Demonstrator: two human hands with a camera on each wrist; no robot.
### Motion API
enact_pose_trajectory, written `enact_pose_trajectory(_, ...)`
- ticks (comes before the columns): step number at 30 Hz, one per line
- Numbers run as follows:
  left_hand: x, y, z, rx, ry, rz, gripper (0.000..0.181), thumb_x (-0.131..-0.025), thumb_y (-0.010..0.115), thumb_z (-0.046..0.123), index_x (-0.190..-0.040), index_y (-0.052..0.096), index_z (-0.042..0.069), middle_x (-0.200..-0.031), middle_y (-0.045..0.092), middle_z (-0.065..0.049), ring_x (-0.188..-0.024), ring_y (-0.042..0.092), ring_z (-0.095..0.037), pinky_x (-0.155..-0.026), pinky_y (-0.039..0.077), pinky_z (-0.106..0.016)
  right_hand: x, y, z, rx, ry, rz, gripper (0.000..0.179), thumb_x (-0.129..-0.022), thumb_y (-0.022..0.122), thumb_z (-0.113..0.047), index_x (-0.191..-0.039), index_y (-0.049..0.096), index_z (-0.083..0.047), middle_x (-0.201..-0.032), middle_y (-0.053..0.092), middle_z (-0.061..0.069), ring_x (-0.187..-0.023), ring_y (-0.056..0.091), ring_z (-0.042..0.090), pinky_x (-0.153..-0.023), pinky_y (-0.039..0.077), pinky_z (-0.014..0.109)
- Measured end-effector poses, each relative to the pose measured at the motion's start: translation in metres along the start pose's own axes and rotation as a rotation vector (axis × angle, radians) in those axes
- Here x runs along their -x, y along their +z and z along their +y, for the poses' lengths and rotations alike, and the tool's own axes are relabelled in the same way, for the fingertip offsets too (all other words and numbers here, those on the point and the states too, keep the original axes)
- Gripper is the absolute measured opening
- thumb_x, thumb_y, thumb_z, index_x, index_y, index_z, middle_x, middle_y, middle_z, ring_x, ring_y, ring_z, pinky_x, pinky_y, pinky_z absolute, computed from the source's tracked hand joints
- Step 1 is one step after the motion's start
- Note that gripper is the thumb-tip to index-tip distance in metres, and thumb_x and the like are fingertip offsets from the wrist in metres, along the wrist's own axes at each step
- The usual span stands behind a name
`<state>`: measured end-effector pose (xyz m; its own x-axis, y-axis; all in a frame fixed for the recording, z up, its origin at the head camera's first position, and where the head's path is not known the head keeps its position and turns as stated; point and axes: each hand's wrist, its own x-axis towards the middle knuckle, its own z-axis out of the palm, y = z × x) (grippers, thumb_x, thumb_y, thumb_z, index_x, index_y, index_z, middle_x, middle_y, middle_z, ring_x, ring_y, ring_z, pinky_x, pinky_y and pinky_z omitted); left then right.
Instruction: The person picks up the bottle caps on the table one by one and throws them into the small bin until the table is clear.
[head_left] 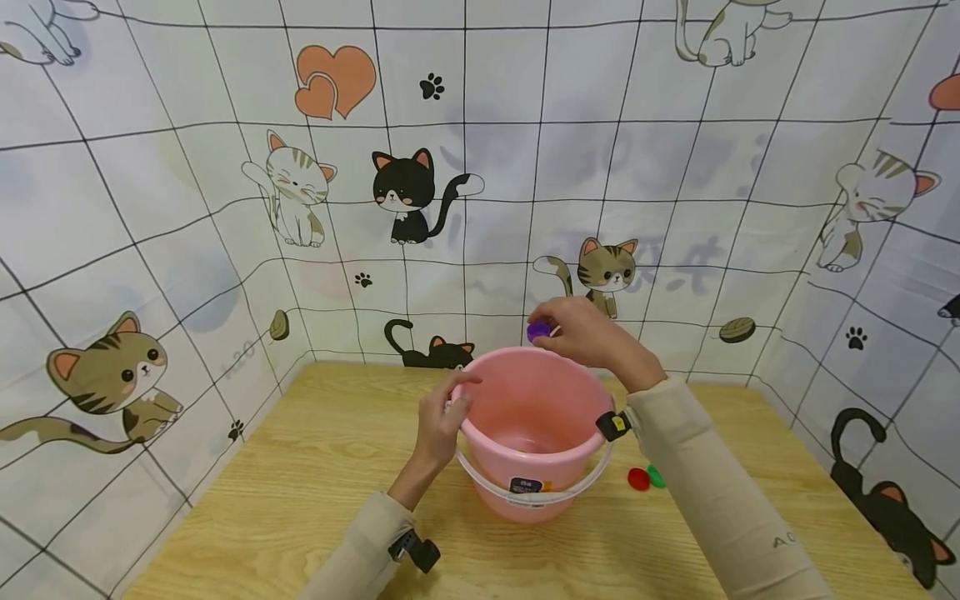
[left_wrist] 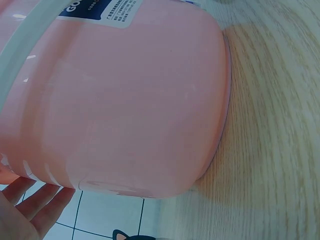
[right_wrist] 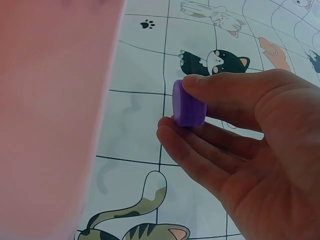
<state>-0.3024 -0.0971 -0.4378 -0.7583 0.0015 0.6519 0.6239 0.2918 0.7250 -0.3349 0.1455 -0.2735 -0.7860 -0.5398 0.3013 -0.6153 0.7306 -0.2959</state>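
Note:
A pink bucket (head_left: 495, 496) stands upright on the wooden table, its white handle (head_left: 540, 497) hanging down at the near side. My left hand (head_left: 438, 421) grips the bucket's left rim; in the left wrist view its fingertips (left_wrist: 52, 205) lie against the outer wall. Above the far right part of the rim, my right hand (head_left: 588, 333) pinches a purple bottle cap (right_wrist: 190, 106) between thumb and fingers. The right wrist view has the bucket's pink wall (right_wrist: 50, 120) close beside the cap, with a gap between them.
A red cap (head_left: 639, 479) and a green cap (head_left: 656, 476) lie on the wooden table (head_left: 315, 467) right of the bucket; the right sleeve partly covers the green one. Behind and on both sides, a white grid-patterned sheet (head_left: 495, 167) with printed cats encloses the table.

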Motion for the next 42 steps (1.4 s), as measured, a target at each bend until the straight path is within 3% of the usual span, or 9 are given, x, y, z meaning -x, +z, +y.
enact_pose_trajectory(14,-0.0002,0.0012,0.0017,-0.017,0.016,0.015,0.031,-0.093,0.053,0.024,-0.113,0.075,0.016,-0.111,0.075,-0.009,-0.083,0.062,-0.017,-0.063,0.052,-0.025,-0.001,0.0009,0.0034,0.006,-0.006,-0.011,0.031,-0.092,0.073,-0.017,-0.12,0.072,-0.004,-0.11,0.075,0.01,-0.1,0.071,0.024,-0.085,0.061,0.041)
enact_pose_trajectory(23,0.0,0.001,0.0034,0.001,0.002,0.001,0.031,-0.094,0.052,0.024,-0.113,0.075,0.014,-0.104,0.075,-0.012,-0.069,0.059,-0.015,-0.055,0.049,-0.024,-0.0013,0.0013,0.0043,0.012,0.02,-0.04,0.039,-0.094,0.072,-0.018,-0.129,0.068,-0.002,-0.116,0.075,0.012,-0.106,0.072,0.026,-0.088,0.062,0.041)
enact_pose_trajectory(32,-0.0002,0.0004,0.003,-0.001,-0.003,-0.004,0.032,-0.093,0.051,0.023,-0.114,0.074,0.014,-0.107,0.075,-0.011,-0.067,0.057,-0.011,-0.054,0.048,-0.024,-0.0012,0.0012,0.0032,0.029,0.017,-0.031,0.039,-0.093,0.072,-0.019,-0.128,0.069,-0.003,-0.116,0.075,0.012,-0.106,0.072,0.026,-0.088,0.062,0.041)
enact_pose_trajectory(42,0.0011,-0.0001,0.0028,0.011,-0.017,-0.021,0.034,-0.094,0.049,0.024,-0.116,0.073,0.015,-0.112,0.075,-0.011,-0.075,0.066,-0.029,-0.057,0.053,-0.024,-0.0017,0.0015,0.005,0.03,0.0,-0.034,0.035,-0.093,0.072,-0.016,-0.125,0.071,-0.002,-0.114,0.075,0.013,-0.104,0.072,0.026,-0.087,0.062,0.042)
